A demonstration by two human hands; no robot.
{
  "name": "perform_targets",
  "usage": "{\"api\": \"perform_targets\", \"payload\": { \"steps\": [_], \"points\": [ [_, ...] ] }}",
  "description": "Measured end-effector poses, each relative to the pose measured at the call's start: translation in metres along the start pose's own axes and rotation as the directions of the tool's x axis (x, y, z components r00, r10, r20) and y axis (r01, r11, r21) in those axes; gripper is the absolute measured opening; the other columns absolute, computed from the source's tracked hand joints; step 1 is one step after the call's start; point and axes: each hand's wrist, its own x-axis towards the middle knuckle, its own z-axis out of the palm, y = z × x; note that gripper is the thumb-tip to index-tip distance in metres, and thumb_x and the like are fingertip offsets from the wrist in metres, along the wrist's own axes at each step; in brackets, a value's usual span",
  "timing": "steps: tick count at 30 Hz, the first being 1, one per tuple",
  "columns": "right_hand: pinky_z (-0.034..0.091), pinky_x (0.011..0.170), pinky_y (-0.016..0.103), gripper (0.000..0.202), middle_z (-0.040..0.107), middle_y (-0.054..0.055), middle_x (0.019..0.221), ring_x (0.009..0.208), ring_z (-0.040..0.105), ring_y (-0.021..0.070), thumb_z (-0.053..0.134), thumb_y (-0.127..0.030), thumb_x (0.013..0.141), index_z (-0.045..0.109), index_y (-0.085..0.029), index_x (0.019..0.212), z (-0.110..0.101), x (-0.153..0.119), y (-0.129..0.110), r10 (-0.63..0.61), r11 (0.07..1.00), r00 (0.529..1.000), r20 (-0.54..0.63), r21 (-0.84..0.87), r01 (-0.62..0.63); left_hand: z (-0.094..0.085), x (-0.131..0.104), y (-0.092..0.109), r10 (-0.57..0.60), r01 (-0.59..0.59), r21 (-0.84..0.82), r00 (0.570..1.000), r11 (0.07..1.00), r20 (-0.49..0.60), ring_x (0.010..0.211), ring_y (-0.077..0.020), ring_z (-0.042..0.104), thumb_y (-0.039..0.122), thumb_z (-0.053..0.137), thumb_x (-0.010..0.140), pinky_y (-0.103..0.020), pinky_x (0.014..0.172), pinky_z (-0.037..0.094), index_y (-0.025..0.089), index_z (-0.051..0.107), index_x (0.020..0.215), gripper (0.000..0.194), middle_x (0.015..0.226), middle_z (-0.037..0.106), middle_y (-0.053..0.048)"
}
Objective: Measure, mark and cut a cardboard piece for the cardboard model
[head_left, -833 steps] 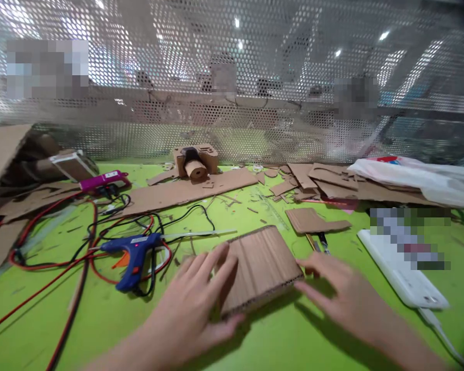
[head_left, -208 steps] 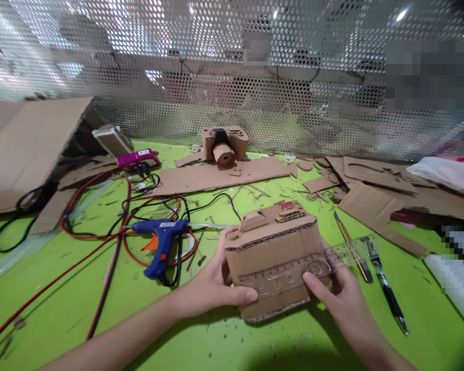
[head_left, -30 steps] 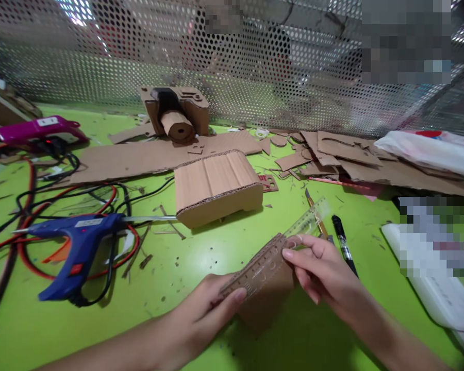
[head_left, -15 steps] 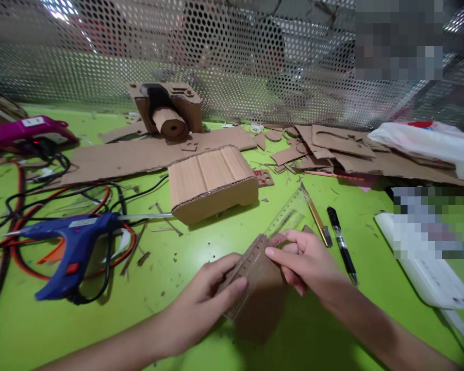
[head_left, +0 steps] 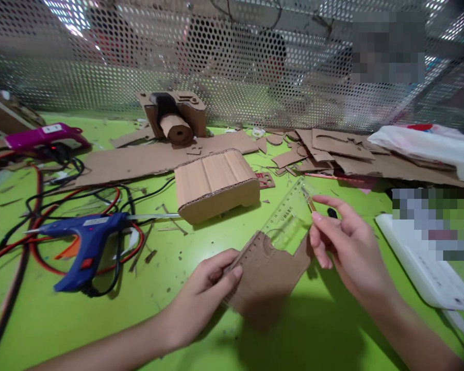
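My left hand (head_left: 212, 291) grips the left edge of a notched brown cardboard piece (head_left: 272, 278), its thumb on top. A clear plastic ruler (head_left: 284, 208) lies along that piece and sticks out past its upper end, held under the same thumb. To the right, my right hand (head_left: 342, 237) pinches the craft knife (head_left: 310, 202) between thumb and fingers, close to the ruler's far end. The knife's blade points up and away; its lower part is hidden by the hand.
A cardboard box form (head_left: 218, 188) stands beyond the hands. At left lie a blue glue gun (head_left: 88, 247), tangled cables and a purple tool (head_left: 48, 139). Behind are a cardboard camera model (head_left: 174, 118) and scraps (head_left: 131, 162). A white power strip (head_left: 425, 263) and pen cap (head_left: 332, 212) are right.
My right hand has left the cardboard and ruler, moved right and taken hold of the craft knife. The cardboard now lies more openly in view, still in my left hand.
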Motion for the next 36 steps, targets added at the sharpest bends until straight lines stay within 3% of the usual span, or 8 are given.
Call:
{"api": "perform_targets", "payload": {
  "steps": [6,13,16,20,23,25,27,36],
  "points": [
    [0.042,0.035,0.017,0.028,0.064,-0.009,0.059,0.035,0.051,0.0069,0.069,-0.032,0.087,0.052,-0.024,0.107,0.003,-0.002,0.004,-0.264,0.964,0.958,-0.109,-0.043,0.261,0.000,0.000,0.002,0.009,-0.009,-0.002,1.000,1.000,0.001,0.074,-0.0162,0.049,0.058,0.056,0.085,-0.027,0.067,0.039,0.018,0.058,0.077,0.040,0.073,0.050,0.001],
    [0.050,0.039,0.019,0.017,0.062,-0.008,0.064,0.041,0.057,0.0084,0.061,-0.023,0.092,0.054,-0.025,0.106,0.007,-0.005,0.010,-0.457,0.873,0.888,-0.046,-0.214,0.439,0.001,0.000,0.002,-0.005,0.005,-0.009,1.000,1.000,0.011,0.073,-0.0163,0.046,0.063,0.055,0.083,-0.028,0.066,0.037,0.018,0.055,0.076,0.046,0.072,0.047,0.001],
    [0.051,0.039,0.020,0.017,0.063,-0.006,0.068,0.045,0.059,0.0091,0.056,-0.014,0.093,0.056,-0.025,0.106,0.006,-0.005,0.012,-0.598,0.721,0.800,0.050,-0.402,0.564,0.002,-0.001,0.002,-0.002,0.002,-0.011,1.000,1.000,0.017,0.072,-0.0163,0.046,0.065,0.055,0.083,-0.027,0.064,0.036,0.018,0.056,0.077,0.047,0.073,0.049,0.000],
    [0.052,0.050,0.023,0.024,0.067,-0.003,0.073,0.060,0.063,0.0121,0.062,-0.003,0.084,0.064,-0.025,0.090,0.008,-0.006,0.013,-0.761,0.441,0.615,0.204,-0.532,0.723,0.002,0.000,0.003,0.015,-0.014,-0.018,1.000,1.000,0.024,0.074,-0.0170,0.048,0.066,0.054,0.084,-0.028,0.066,0.038,0.018,0.058,0.079,0.048,0.073,0.051,0.000],
    [0.055,0.073,0.035,0.013,0.074,0.003,0.086,0.083,0.066,0.0193,0.069,-0.012,0.082,0.069,-0.023,0.089,0.011,-0.006,0.014,-0.792,0.202,0.473,0.385,-0.566,0.799,0.002,0.001,0.004,0.037,-0.036,-0.021,0.999,0.999,0.029,0.074,-0.0169,0.049,0.065,0.054,0.084,-0.027,0.067,0.039,0.018,0.059,0.080,0.048,0.074,0.052,0.000],
    [0.050,0.091,0.042,0.012,0.075,0.007,0.101,0.101,0.064,0.0236,0.067,-0.022,0.088,0.071,-0.020,0.098,0.013,-0.007,0.016,-0.738,0.049,0.426,0.524,-0.587,0.808,0.003,0.001,0.004,0.048,-0.048,-0.021,0.998,0.999,0.030,0.072,-0.0163,0.047,0.064,0.053,0.085,-0.027,0.065,0.039,0.018,0.061,0.081,0.047,0.073,0.052,0.000],
    [0.043,0.103,0.045,0.018,0.074,0.008,0.111,0.112,0.061,0.0245,0.062,-0.028,0.092,0.069,-0.019,0.107,0.014,-0.007,0.019,-0.673,-0.033,0.421,0.607,-0.594,0.804,0.003,0.002,0.004,0.054,-0.054,-0.017,0.998,0.998,0.029,0.071,-0.0157,0.046,0.062,0.053,0.087,-0.026,0.064,0.039,0.018,0.062,0.082,0.045,0.072,0.051,0.001],
    [0.046,0.104,0.045,0.017,0.075,0.008,0.111,0.117,0.060,0.0242,0.063,-0.021,0.092,0.070,-0.018,0.107,0.014,-0.003,0.024,-0.664,-0.028,0.428,0.613,-0.592,0.806,0.003,0.001,0.004,0.071,-0.071,0.014,0.997,0.997,0.017,0.071,-0.0160,0.047,0.060,0.052,0.087,-0.026,0.064,0.039,0.018,0.061,0.080,0.044,0.073,0.053,0.000]
  ]
}}
